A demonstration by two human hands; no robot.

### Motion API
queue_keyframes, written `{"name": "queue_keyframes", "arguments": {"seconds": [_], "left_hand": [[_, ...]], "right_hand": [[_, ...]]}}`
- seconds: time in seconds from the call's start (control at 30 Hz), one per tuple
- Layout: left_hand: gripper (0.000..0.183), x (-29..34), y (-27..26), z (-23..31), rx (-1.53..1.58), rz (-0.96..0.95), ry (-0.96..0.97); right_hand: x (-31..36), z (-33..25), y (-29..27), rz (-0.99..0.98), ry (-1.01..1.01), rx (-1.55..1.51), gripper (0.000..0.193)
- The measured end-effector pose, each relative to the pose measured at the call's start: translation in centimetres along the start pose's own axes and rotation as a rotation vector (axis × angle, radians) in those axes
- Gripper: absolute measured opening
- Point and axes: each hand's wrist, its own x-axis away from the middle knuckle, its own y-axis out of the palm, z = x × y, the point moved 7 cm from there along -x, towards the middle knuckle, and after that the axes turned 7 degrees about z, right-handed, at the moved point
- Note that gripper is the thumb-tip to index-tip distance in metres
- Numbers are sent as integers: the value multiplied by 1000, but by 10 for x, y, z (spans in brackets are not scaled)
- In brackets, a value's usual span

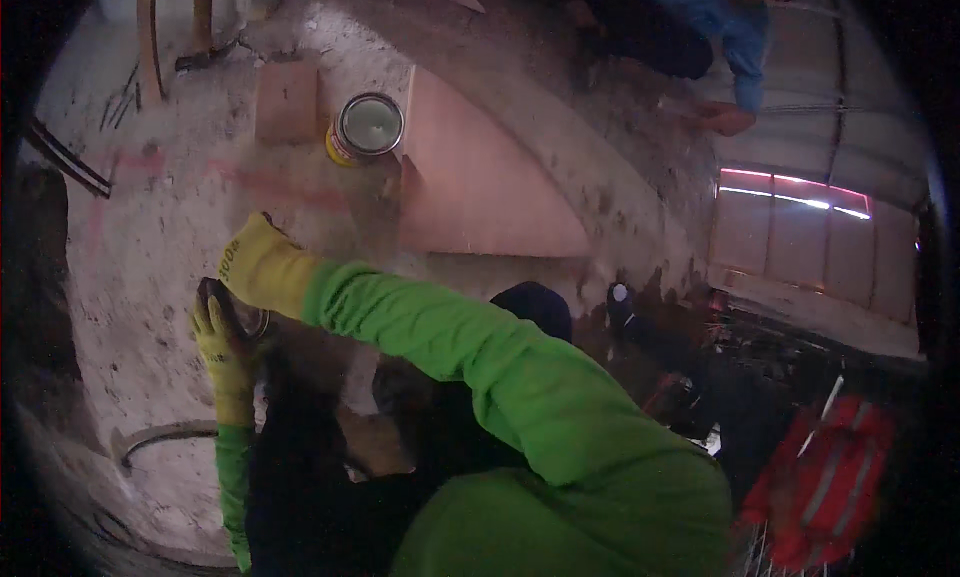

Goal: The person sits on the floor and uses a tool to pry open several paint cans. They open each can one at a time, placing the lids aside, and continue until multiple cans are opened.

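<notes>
Floor [150,377]: rough, dusty, red smears present. Pinkish panel [480,187] lies on it, well in from the floor's left edge. Right hand [262,265]: yellow-gloved, curled; cannot tell whether it grips anything. Left hand [222,362]: gloved alike, close below the right, clasped on the dark round object. Reddish block [286,102]: left of tin. Open tin [370,124]: between block and panel. Dark round object [240,315]: smallest, nearer the floor's left edge.
</notes>
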Motion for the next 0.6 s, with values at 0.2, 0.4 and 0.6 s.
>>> {"name": "queue_keyframes", "arguments": {"seconds": [0.2, 0.4, 0.6], "left_hand": [[107, 2, 0, 21, 112, 4, 31], [114, 0, 3, 17, 87, 39, 47], [114, -4, 7, 23, 121, 71, 148]], "right_hand": [[18, 54, 57, 44, 513, -511, 30], [19, 78, 86, -133, 589, -971, 38], [-2, 64, 129, -580, 653, -964, 38]]}}
